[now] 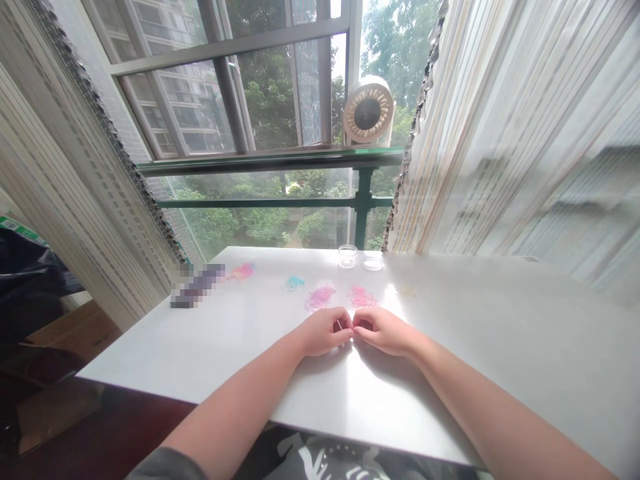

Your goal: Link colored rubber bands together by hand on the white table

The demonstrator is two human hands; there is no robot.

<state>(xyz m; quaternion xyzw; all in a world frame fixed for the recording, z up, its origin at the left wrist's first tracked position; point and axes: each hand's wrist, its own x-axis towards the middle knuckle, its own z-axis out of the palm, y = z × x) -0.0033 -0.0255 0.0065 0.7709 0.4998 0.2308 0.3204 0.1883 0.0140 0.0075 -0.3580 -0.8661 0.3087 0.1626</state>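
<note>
My left hand (327, 331) and my right hand (383, 331) meet fingertip to fingertip just above the white table (225, 353). On each, thumb and forefinger are pinched together. Whatever sits between the fingertips is too small to make out. Just beyond my left hand lies a purple-pink pile of thin, loop-like strands (321, 297). A coral-pink pile of similar strands (362, 296) lies right behind my right hand. Farther left are a small turquoise pile (293, 283) and a mixed pink, orange and yellow pile (241, 271). A faint yellowish pile (408, 292) lies to the right.
A clear round container (347, 257) and a clear shallow dish or lid (373, 265) stand at the table's back edge. A blurred-out dark object (199, 285) lies at the left edge. A white fan (369, 112) is by the window rail, with curtains (480, 133) on both sides.
</note>
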